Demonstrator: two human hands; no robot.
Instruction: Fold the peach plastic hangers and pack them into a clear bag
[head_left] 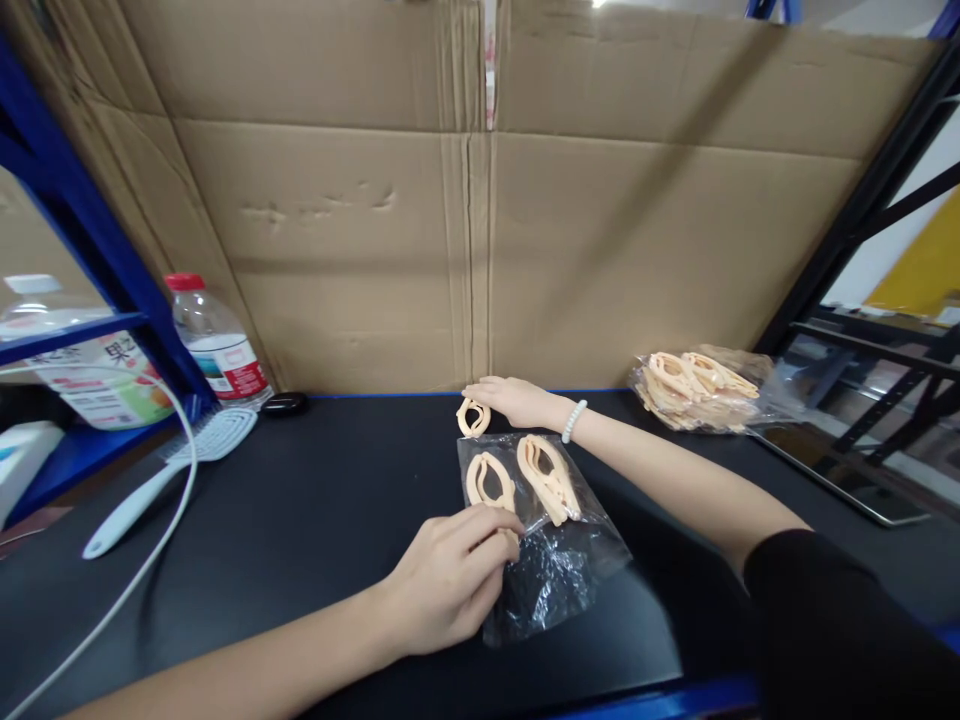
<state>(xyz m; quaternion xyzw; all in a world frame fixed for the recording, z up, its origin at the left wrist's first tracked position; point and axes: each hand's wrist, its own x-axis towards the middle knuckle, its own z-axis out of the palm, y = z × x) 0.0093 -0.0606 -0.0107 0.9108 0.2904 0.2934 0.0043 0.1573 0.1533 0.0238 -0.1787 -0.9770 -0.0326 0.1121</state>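
A clear plastic bag (551, 585) lies on the black tabletop, with two folded peach plastic hangers at its upper part, a left one (491, 478) and a right one (550, 478). My left hand (457, 575) is closed, fingers pinched at the lower end of the left hanger, which they partly cover. Whether they also grip the bag film is hidden. Beyond the bag, my right hand (517, 402) grips another folded hanger (474, 417) by its far side, near the cardboard. That hanger's lower part is out of sight.
More peach hangers in a clear bag (694, 388) lie at the back right, beside a dark flat panel (840, 475). On the left are a hairbrush (180, 465), a white cable (180, 500), a black oval object (284, 404) and a red-capped bottle (217, 345). Cardboard (337, 250) walls the back.
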